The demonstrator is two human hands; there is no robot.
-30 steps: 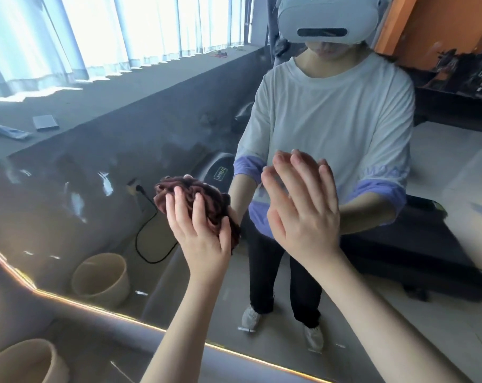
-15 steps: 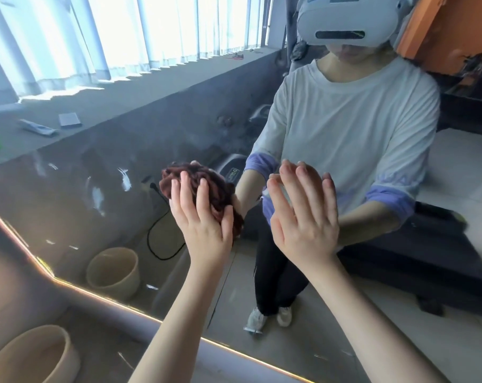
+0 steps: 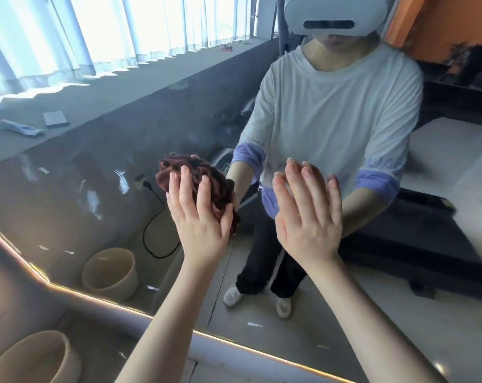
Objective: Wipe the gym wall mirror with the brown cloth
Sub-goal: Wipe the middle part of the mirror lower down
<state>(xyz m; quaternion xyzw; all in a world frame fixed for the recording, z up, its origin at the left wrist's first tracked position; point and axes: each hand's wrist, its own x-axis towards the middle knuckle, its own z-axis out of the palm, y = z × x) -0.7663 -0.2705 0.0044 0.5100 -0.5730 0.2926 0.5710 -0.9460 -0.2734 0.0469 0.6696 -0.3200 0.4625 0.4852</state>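
The job looks to be in its middle, and probably nearer the start than the end. The cloth is on the mirror at about chest height, so wiping is under way. Pale streaks and smudges show on the glass to the left of the cloth, and a hazy patch sits above it. Nothing marks off a cleaned area from an uncleaned one, so how much has been covered cannot be told. The left part, the lower band above the lit bottom edge and the area to the right all seem left to do (the upper glass is out of view). The left hand lies spread over the bunched cloth. Its fingers are nearly straight and fanned, and the thumb runs along the right side of the wad. It presses the cloth flat to the glass rather than clutching it. The right hand holds nothing. It is fully open with the fingers together, palm toward the mirror just right of the cloth, and the fingertips meet their own reflection, so it seems to rest on the glass as a brace. That palm may leave fresh marks to wipe.
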